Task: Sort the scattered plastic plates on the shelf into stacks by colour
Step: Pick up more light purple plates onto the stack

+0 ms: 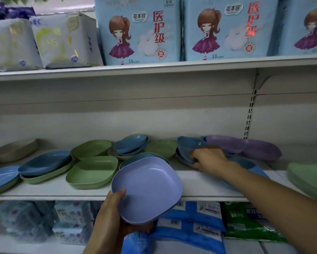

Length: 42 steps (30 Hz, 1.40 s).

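Note:
My left hand holds a small stack of purple plates in front of the shelf edge, thumb curled over the rim. My right hand reaches to the back right of the shelf and grips the rim of a pile of blue plates. Purple plates lie just right of that pile. Green plates sit in the middle, with blue plates nested in a beige one behind. At the left, blue plates rest on green ones.
A beige plate lies at the far left and a green stack at the far right. The white shelf shows between the piles. Packaged goods fill the shelf above and the one below.

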Motion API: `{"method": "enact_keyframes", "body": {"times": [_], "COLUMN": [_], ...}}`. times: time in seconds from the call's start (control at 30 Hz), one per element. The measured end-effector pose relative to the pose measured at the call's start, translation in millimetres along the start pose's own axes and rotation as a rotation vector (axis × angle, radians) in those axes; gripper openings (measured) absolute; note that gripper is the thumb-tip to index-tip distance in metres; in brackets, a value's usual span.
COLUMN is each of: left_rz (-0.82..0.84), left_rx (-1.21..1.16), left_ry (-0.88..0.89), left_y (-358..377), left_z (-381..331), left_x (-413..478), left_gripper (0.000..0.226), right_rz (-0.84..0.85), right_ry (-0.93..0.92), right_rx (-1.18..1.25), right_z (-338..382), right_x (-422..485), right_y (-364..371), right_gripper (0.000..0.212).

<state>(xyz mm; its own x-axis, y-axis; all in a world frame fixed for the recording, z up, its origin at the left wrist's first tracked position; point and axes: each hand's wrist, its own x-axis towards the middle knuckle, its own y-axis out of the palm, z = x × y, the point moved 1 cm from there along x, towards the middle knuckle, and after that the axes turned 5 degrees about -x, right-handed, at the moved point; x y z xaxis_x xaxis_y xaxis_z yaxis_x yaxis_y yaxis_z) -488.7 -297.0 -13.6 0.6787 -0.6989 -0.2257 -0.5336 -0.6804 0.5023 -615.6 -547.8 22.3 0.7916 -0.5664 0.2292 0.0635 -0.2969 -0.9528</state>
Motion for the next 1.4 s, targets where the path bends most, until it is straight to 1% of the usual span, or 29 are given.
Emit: {"method": "enact_keyframes", "body": {"times": [0.03,0.13,0.23,0.3,0.43,0.5,0.57,0.67,0.77,0.87,0.93,0.97,1.03,1.13,1.2,1.33,1.4], "left_rz": [0.0,-0.019,-0.019,-0.01,0.011,0.018,0.014,-0.017,-0.035,-0.045,-0.064,-0.07,-0.067,-0.047,-0.032,-0.027,-0.025], "left_rx": [-0.001,0.011,0.017,0.022,0.03,0.04,0.037,0.02,0.012,0.006,-0.002,-0.005,-0.003,-0.007,-0.01,-0.022,-0.035], "left_ry": [0.001,0.006,0.022,0.026,0.016,0.017,0.018,0.011,0.009,0.033,0.035,0.035,0.04,0.035,0.027,0.009,-0.006], "left_y": [-2.5,-8.1,-9.9,-10.4,-11.2,-12.1,-12.5,-14.7,-16.8,-16.4,-16.7,-17.7,-20.2,-20.7,-16.3,-9.5,-11.1], "left_z": [0.9,3.8,5.8,6.0,3.9,2.7,0.9,-0.5,-3.0,-7.4,-9.6,-10.4,-11.0,-6.6,-2.1,0.1,-0.9], "left_x": [-0.7,-4.8,-10.8,-13.6,-16.5,-17.9,-19.4,-20.1,-19.6,-20.7,-19.8,-18.7,-16.4,-13.5,-13.0,-14.6,-15.0], "left_gripper": [0.03,0.03,0.025,0.024,0.023,0.024,0.026,0.026,0.028,0.025,0.026,0.028,0.029,0.032,0.033,0.027,0.029], "right_rz": [0.011,0.017,0.028,-0.015,-0.179,-0.222,-0.23,-0.192,-0.153,-0.072,-0.048,-0.049,-0.029,0.076,0.159,0.358,0.349], "right_ry": [-0.043,-0.118,-0.13,-0.109,-0.05,-0.003,0.058,0.119,0.061,0.001,0.007,0.033,0.148,0.358,0.4,0.503,0.545], "right_rx": [0.0,0.018,0.081,0.104,0.11,0.07,0.021,-0.007,-0.025,-0.044,0.014,0.053,0.067,-0.029,-0.05,0.062,0.069], "right_z": [-0.5,-0.1,-1.0,-3.6,-8.3,-9.1,-10.9,-10.8,0.6,13.4,16.8,16.3,8.5,-17.3,-29.0,-24.3,-21.0], "right_x": [-5.9,-24.3,-38.1,-41.6,-37.5,-31.9,-24.2,-12.3,3.4,23.9,29.8,28.7,21.9,12.8,8.3,-1.9,-2.2], "right_y": [-1.0,-7.0,-13.2,-17.2,-20.6,-18.9,-14.8,-9.7,-7.6,-5.2,-6.4,-8.3,-12.5,-15.4,-12.9,-1.6,0.8], "right_gripper": [0.021,0.017,0.015,0.014,0.017,0.02,0.023,0.023,0.02,0.019,0.021,0.023,0.028,0.042,0.048,0.043,0.034]}}
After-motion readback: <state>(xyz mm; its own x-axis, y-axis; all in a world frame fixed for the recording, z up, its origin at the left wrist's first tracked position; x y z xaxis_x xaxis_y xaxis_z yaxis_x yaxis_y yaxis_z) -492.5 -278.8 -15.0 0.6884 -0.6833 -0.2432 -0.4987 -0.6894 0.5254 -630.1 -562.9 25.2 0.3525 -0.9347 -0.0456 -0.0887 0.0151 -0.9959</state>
